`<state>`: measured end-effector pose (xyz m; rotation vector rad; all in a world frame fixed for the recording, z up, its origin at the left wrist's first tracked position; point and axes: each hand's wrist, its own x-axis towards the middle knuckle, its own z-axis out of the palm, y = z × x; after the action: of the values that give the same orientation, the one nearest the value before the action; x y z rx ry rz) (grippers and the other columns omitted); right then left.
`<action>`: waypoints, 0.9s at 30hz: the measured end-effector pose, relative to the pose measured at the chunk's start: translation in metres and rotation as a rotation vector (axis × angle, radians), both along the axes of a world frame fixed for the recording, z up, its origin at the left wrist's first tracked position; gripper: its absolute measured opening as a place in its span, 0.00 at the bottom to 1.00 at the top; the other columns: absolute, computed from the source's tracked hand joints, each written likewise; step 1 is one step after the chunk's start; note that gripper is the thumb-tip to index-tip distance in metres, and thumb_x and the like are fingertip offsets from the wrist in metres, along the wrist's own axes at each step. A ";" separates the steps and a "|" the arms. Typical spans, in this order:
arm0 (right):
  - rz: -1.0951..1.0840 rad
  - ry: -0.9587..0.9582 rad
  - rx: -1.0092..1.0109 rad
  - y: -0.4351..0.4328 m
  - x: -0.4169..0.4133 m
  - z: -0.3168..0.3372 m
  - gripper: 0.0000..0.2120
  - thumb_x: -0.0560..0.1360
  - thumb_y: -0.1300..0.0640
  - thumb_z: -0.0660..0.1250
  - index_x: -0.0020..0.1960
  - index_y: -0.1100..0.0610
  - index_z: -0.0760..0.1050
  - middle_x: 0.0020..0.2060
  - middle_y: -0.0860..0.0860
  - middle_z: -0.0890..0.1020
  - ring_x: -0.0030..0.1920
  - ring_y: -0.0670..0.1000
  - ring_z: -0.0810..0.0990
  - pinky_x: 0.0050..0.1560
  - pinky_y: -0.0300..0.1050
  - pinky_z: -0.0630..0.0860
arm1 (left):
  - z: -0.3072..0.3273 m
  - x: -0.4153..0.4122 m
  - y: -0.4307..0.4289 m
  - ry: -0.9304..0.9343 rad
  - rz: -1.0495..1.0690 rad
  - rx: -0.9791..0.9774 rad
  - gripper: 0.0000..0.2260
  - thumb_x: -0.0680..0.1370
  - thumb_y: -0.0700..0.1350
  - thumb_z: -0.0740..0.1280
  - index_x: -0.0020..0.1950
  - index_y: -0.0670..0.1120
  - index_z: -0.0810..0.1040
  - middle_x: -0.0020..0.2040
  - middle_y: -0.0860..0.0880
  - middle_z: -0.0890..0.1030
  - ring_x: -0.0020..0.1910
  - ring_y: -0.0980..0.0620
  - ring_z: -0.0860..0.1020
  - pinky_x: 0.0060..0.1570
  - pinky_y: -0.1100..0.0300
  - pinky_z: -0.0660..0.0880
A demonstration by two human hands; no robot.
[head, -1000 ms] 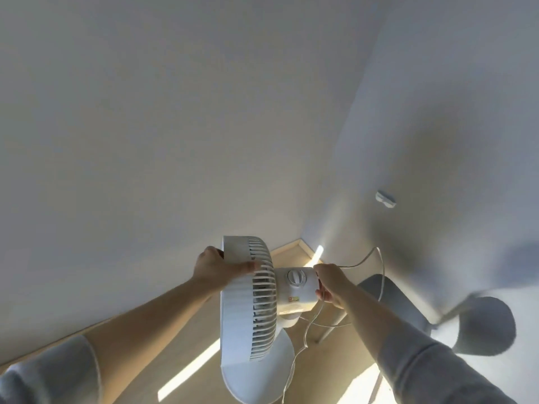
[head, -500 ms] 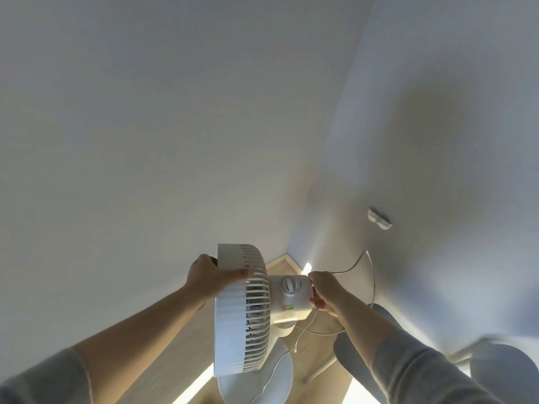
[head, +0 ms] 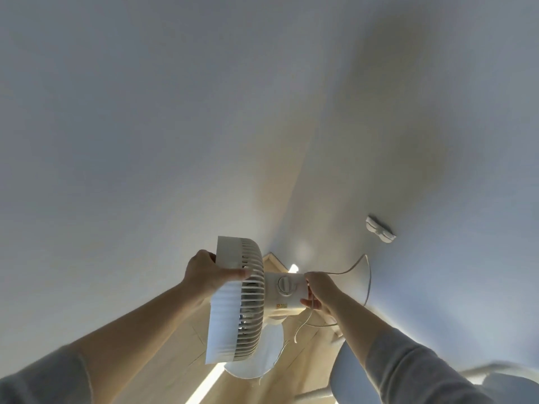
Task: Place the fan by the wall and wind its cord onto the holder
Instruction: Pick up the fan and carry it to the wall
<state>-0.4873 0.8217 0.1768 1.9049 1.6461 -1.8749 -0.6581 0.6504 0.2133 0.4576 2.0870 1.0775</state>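
A white table fan (head: 237, 301) hangs in the air above the wooden floor, near the room's corner. My left hand (head: 208, 275) grips the top rim of its round grille. My right hand (head: 319, 291) holds the rear of the motor housing, where the speed knob (head: 285, 284) faces up. The thin white cord (head: 366, 275) loops out from behind my right hand towards the right wall and trails down below the fan. A small white cord holder (head: 380, 229) is fixed on the right wall, above and to the right of the fan. The fan's round base (head: 256, 360) points down.
Two white walls meet in a corner (head: 271, 255) just behind the fan. The light wooden floor (head: 294, 354) shows sunlit stripes below. A grey chair seat (head: 348, 374) stands at lower right, under my right forearm.
The view has tilted and the fan with both hands has shifted slightly toward the corner. Both grips are unchanged. The cord holder now sits closer to the fan in the view.
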 end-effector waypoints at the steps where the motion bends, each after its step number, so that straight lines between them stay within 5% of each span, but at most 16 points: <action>1: 0.007 0.001 -0.003 0.011 -0.006 -0.001 0.06 0.78 0.61 0.56 0.53 0.60 0.69 0.40 0.56 0.70 0.36 0.52 0.71 0.27 0.40 0.74 | -0.002 -0.006 0.011 -0.003 -0.004 -0.008 0.25 0.56 0.54 0.81 0.41 0.37 0.81 0.35 0.46 0.79 0.33 0.52 0.77 0.29 0.62 0.69; 13: 0.205 -0.046 -0.055 0.153 -0.069 -0.025 0.03 0.78 0.62 0.57 0.47 0.59 0.69 0.38 0.55 0.70 0.37 0.51 0.70 0.30 0.41 0.73 | -0.036 -0.040 0.140 -0.034 0.168 -0.075 0.21 0.57 0.52 0.81 0.41 0.41 0.80 0.38 0.47 0.82 0.37 0.53 0.78 0.31 0.63 0.71; 22: 0.300 -0.112 -0.070 0.218 -0.096 -0.048 0.06 0.79 0.61 0.55 0.55 0.60 0.67 0.40 0.55 0.69 0.39 0.52 0.71 0.29 0.41 0.74 | -0.067 -0.051 0.190 -0.042 0.237 -0.125 0.22 0.56 0.54 0.81 0.40 0.42 0.81 0.40 0.46 0.83 0.40 0.50 0.80 0.43 0.53 0.79; 27: 0.285 -0.103 -0.081 0.237 -0.104 -0.053 0.06 0.79 0.62 0.57 0.55 0.60 0.67 0.40 0.54 0.70 0.40 0.52 0.72 0.28 0.40 0.77 | -0.077 -0.062 0.213 -0.064 0.230 -0.121 0.23 0.55 0.53 0.81 0.42 0.43 0.81 0.41 0.47 0.83 0.42 0.50 0.80 0.41 0.55 0.79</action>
<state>-0.5917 1.0592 0.1234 1.6080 1.6780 -1.6774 -0.7196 0.8636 0.1364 0.1242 2.1709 1.0713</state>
